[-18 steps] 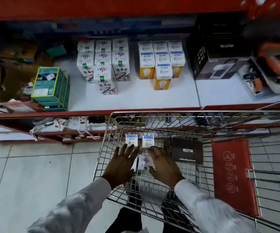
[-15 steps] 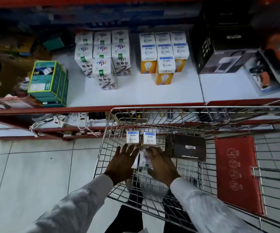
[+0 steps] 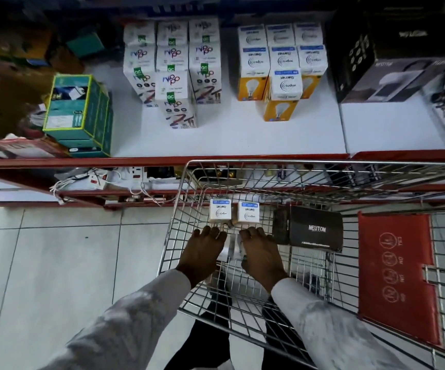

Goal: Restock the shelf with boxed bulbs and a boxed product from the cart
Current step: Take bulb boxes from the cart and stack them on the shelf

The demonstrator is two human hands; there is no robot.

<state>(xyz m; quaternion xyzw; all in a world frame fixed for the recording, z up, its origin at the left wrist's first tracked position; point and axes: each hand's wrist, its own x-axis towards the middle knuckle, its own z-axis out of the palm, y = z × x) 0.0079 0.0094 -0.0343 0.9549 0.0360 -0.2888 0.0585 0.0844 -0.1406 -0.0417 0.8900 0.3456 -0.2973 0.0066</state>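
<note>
Both of my hands are down inside the wire cart [image 3: 242, 163]. My left hand [image 3: 202, 253] and my right hand [image 3: 261, 253] each curl their fingers over white bulb boxes [image 3: 232, 248], which lie between them and are mostly hidden. Just beyond my fingertips stand two more white-and-blue bulb boxes [image 3: 220, 211] [image 3: 248, 212]. A black boxed product [image 3: 316, 228] lies to the right of my right hand. On the white shelf [image 3: 229, 138] stand a group of white bulb boxes [image 3: 173, 73] and a group of yellow-and-white bulb boxes [image 3: 282, 68].
A green box [image 3: 75, 108] sits at the shelf's left, large black boxes [image 3: 392, 65] at its right. The cart's red child-seat flap [image 3: 397, 276] is to the right. A lower shelf with cables and sockets [image 3: 95, 182] runs below. Tiled floor [image 3: 55, 263] lies on the left.
My fingers were spread above the boxes; now they are bent down around them. The cart and shelf stock have not moved.
</note>
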